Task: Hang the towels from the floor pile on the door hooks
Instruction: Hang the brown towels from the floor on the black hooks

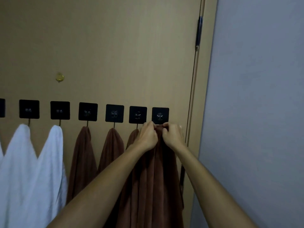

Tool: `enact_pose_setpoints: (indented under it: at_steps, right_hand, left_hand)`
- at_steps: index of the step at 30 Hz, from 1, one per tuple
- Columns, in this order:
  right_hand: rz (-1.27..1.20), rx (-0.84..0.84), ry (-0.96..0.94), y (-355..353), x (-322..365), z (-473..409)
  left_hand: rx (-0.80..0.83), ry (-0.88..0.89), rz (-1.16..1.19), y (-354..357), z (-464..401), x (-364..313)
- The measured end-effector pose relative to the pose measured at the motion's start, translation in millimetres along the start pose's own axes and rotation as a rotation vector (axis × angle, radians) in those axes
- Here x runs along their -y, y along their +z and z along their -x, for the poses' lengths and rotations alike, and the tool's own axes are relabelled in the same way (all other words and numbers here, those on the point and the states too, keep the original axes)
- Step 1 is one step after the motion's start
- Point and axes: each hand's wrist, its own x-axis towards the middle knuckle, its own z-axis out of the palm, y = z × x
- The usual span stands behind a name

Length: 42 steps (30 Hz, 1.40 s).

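left hand (147,135) and right hand (172,135) both pinching top of brown towel (156,178) under rightmost hook (160,115). fingers curled tight. more towels hanging leftward on door (115,55).

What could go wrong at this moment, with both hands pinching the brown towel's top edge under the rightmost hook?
1. The hook itself is hidden behind the left hand and right hand, so the brown towel may miss it and drop on release.
2. The rightmost hook pad looks stuck on; tugging down might peel it off.
3. The neighbouring brown towel, overlapped by the left hand, might get knocked loose.
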Motion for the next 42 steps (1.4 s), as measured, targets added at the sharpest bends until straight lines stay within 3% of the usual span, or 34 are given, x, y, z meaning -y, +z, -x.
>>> enact_pose_setpoints:
  at_steps: [4,9,13,21,30,36,42]
  right_hand:
    - [-0.006,-0.020,-0.026,25,-25,29]
    - [-0.066,-0.107,-0.107,34,-28,56]
    - [-0.222,0.045,-0.095,52,-43,80]
    - [-0.238,0.072,-0.048,90,-82,147]
    - [-0.284,0.255,0.194,118,-110,229]
    - [-0.092,0.367,0.262,103,-113,264]
    - [0.035,0.410,0.450,79,-95,337]
  left_hand:
    - [0.058,0.017,0.093,26,17,22]
    - [-0.152,0.064,-0.187,52,39,24]
    - [-0.029,0.076,0.040,76,62,39]
    - [0.083,0.052,0.171,124,126,67]
    - [0.406,-0.144,-0.096,161,193,100]
    - [0.552,-0.106,-0.283,132,219,87]
    - [0.572,-0.048,-0.316,96,280,78]
